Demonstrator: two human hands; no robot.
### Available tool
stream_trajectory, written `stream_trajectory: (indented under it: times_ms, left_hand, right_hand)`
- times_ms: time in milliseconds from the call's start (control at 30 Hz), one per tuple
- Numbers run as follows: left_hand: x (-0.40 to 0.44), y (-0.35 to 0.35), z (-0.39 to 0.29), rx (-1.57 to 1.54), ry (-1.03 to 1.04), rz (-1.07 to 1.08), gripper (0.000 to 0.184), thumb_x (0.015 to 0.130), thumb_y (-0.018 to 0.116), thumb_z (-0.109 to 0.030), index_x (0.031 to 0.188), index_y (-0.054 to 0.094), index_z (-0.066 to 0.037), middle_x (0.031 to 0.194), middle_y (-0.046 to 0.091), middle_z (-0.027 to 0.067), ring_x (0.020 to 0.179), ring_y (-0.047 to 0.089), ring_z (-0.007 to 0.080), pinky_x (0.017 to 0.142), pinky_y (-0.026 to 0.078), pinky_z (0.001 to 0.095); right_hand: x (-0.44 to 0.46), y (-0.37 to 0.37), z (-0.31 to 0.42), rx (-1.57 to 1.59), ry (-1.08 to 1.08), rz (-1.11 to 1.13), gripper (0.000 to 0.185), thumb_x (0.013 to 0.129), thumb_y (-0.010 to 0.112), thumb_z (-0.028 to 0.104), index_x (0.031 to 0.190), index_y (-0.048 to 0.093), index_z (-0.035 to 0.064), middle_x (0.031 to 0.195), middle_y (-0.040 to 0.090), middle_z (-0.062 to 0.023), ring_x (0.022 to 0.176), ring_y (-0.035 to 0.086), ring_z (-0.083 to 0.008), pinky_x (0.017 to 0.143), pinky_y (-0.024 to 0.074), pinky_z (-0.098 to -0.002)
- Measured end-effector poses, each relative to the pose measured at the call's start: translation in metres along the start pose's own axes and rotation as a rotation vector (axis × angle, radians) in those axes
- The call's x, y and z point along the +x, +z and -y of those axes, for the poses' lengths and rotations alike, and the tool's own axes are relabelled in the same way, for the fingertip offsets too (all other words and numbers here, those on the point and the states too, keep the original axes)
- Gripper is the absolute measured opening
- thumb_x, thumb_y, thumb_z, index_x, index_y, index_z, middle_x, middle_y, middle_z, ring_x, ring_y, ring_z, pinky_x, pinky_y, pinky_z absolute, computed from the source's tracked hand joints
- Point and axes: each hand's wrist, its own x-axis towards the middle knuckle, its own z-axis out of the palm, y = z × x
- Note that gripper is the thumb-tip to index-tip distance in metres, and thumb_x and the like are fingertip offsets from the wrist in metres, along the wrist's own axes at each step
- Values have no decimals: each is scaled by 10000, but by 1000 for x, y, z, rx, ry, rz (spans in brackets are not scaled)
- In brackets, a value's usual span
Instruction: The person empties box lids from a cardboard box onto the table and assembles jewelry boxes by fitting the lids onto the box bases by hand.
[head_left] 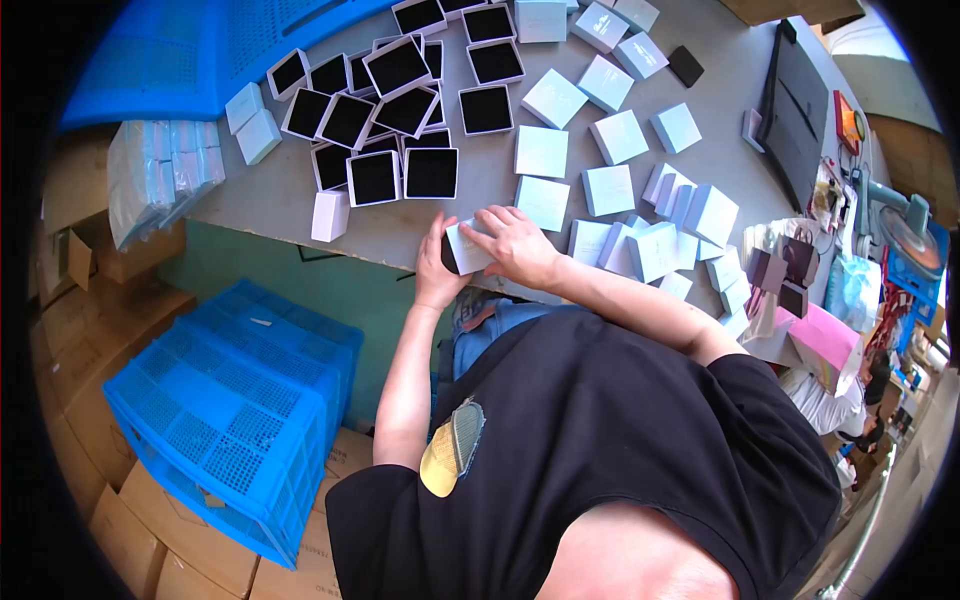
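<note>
At the table's near edge, a small white box (468,250) with a black interior showing at its left side is between my hands. My left hand (437,268) wraps round its left side. My right hand (515,247) presses on its upper right part with the fingers. Beyond them, several open white box bases with black inserts (432,173) stand in a loose cluster, some stacked and tilted. Several white lids or closed boxes (541,152) lie to the right of the cluster, some leaning on each other.
Blue crates stand at the upper left (215,60) and on the floor at the lower left (235,410). Plastic-wrapped white packs (165,170) sit at the table's left end. A dark flat panel (797,115), bags (785,268) and a fan (908,240) are on the right.
</note>
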Motion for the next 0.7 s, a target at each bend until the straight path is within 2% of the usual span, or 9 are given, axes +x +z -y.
stream_trajectory:
  times_ms: [167, 233, 300, 333, 433, 533, 600, 667, 700]
  left_hand:
    - [-1, -5, -4, 69, 66, -33, 986, 599, 848, -132, 1441, 336, -86, 1387, 485, 142, 1256, 478, 352, 1054, 400, 431]
    - [-1, -9, -12, 42, 98, -17, 946, 598, 857, -158, 1417, 391, -81, 1428, 430, 185, 1297, 443, 373, 1054, 398, 448]
    - [3, -11, -6, 61, 213, 42, 862, 581, 868, -163, 1344, 480, -60, 1365, 510, 168, 1245, 496, 366, 1033, 411, 451]
    - [2, -11, -6, 54, 175, 60, 828, 580, 860, -141, 1321, 501, -58, 1339, 539, 160, 1219, 521, 355, 1029, 413, 443]
    - [5, -18, -13, 36, 82, 161, 790, 623, 840, -115, 1332, 495, -63, 1388, 494, 159, 1261, 484, 335, 1043, 403, 429]
    - [19, -8, -28, 16, 104, 110, 732, 686, 808, -102, 1343, 487, -69, 1422, 448, 163, 1288, 453, 343, 1057, 390, 425]
    - [29, 7, -23, 57, 88, 53, 687, 721, 785, -93, 1339, 488, -63, 1428, 430, 167, 1294, 443, 353, 1059, 385, 421]
    - [39, 17, -26, 103, 90, -13, 645, 747, 776, -103, 1323, 493, -38, 1416, 426, 174, 1303, 424, 373, 1059, 385, 412]
    - [41, 18, -33, 112, 100, -22, 627, 752, 766, -103, 1317, 501, -39, 1412, 432, 171, 1299, 429, 368, 1053, 385, 415]
  right_hand:
    - [-3, 19, -2, -75, -19, -106, 712, 607, 803, 247, 1255, 565, 73, 1146, 562, -119, 1139, 520, -285, 957, 415, -407]
    - [-2, 27, -4, -105, -4, -120, 534, 717, 676, 227, 1212, 589, 48, 1106, 573, -115, 1085, 537, -271, 918, 427, -411]
    - [0, 31, -4, -140, -10, -123, 450, 746, 649, 229, 1158, 624, 50, 1082, 582, -104, 1054, 541, -251, 877, 423, -385]
    - [1, 37, -4, -201, 0, -64, 604, 698, 701, 271, 1253, 579, 66, 1142, 570, -134, 1109, 535, -273, 940, 408, -403]
    - [-4, 13, 8, -162, 96, 9, 531, 788, 684, 222, 1281, 560, 70, 1254, 548, -171, 1138, 550, -310, 943, 431, -411]
    - [-27, -85, 0, 540, 28, 24, 503, 810, 696, 179, 1286, 557, 98, 1289, 548, -142, 1096, 592, -308, 897, 485, -394]
    - [-63, -144, -41, 615, 196, -153, 482, 770, 710, 63, 1235, 597, 120, 1165, 632, -97, 1056, 623, -276, 874, 516, -367]
    - [-110, -177, -128, 432, 477, -369, 479, 754, 579, -82, 1191, 626, 108, 1103, 667, -94, 960, 656, -227, 835, 535, -337]
    - [-133, -186, -183, 237, 581, -499, 458, 781, 547, -87, 1190, 627, 102, 1087, 675, -96, 942, 668, -214, 820, 542, -335]
